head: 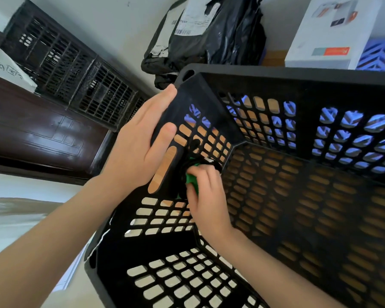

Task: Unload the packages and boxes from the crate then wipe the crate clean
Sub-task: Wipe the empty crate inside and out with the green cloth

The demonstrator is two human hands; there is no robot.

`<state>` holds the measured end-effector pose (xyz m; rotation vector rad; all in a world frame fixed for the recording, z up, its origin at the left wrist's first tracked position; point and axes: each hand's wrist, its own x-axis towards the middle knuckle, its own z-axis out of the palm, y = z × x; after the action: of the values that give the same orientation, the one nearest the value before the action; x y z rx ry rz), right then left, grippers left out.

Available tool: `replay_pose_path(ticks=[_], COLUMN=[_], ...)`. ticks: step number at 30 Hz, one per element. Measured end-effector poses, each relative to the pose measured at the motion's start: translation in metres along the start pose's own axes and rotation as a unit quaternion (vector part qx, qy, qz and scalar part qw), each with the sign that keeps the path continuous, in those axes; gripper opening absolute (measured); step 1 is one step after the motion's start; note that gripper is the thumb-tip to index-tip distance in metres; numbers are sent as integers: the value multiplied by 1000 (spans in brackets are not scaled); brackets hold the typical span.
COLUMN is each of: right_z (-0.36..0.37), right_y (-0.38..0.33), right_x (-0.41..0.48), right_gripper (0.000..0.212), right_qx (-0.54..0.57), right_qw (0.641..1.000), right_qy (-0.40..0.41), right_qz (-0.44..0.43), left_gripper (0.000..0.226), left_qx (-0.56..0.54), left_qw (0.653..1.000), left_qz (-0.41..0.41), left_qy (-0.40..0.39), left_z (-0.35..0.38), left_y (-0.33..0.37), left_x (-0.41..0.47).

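crate: black slotted plastic crate [298, 74], open top toward the camera, nothing inside but the cloth and right grip.
left grip: left grip [140, 152] clasps the crate's left wall near its far-left corner, thumb on the inner face, the other fingers round the outside of the rim.
right grip: right grip [206, 196] is inside the crate, fingers curled round a green cloth [192, 181].
cloth: bunched and pressed against the left wall's inner face, low down, near the far-left corner.
packages: black mailer bags [231, 30] are heaped just past the far-left corner, outside the crate.
box: white carton [333, 30] stands beyond the far rim, beside a blue basket [380, 56].
surroundings: stacked black crates [60, 63], far left.
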<state>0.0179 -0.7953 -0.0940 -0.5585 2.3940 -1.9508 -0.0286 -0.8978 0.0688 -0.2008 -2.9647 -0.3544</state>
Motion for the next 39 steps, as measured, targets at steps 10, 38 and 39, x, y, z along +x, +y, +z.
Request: replay_pose_path(ticks=[10, 38, 39], right_z=[-7, -4, -2], right_y=[17, 24, 14], right_x=[-6, -42, -41], right_gripper=[34, 37, 36], right_qx=[7, -39, -14], right_qw=[996, 993, 994], right_qy=[-38, -110, -101], right_qz=[76, -20, -37], left_gripper=[53, 51, 52], left_qx=[2, -9, -10], left_qw=[1000, 1000, 1000], left_qz=[-2, -5, -4], left_qy=[6, 22, 23], left_z=[-1, -1, -1], left_y=[0, 0, 0], left_x=[0, -1, -1])
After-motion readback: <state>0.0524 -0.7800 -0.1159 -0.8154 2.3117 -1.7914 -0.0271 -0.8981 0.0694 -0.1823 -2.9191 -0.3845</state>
